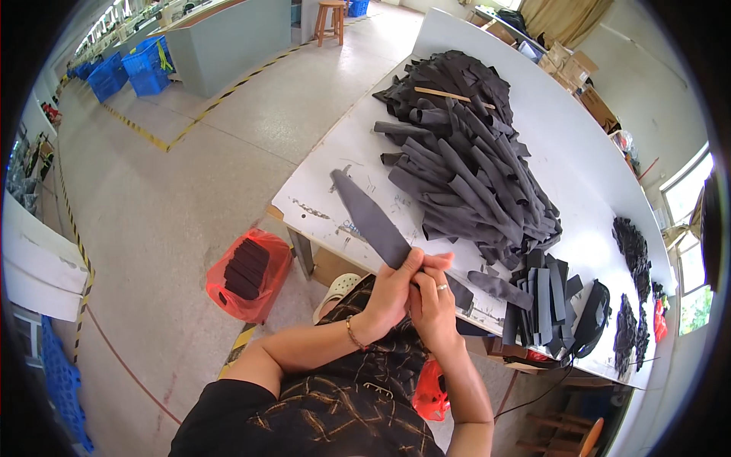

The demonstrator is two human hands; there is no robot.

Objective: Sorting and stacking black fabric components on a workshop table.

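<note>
With L hand (388,293) & R hand (435,306) drawn together in head view: pinching near end of dark-grey strip (371,222) under L thumb; cannot tell R-hand grip (partly masked by fingers). Find strip at near edge of table (582,190), pointing up-left over tabletop.
Caution: if loosening pinch, could drop strip to floor (221,175), being close to edge; if bumping loose pile (472,179), could scatter pcs.
Qty: hands, 2; held strip, 1; wooden stick (454,97) on pile, 1; red bags near person, 2 (L-side bag (237,306) w/ dark stack (246,269), other bag (431,397) lower R); pile pcs, uncountable, overlapped.
</note>
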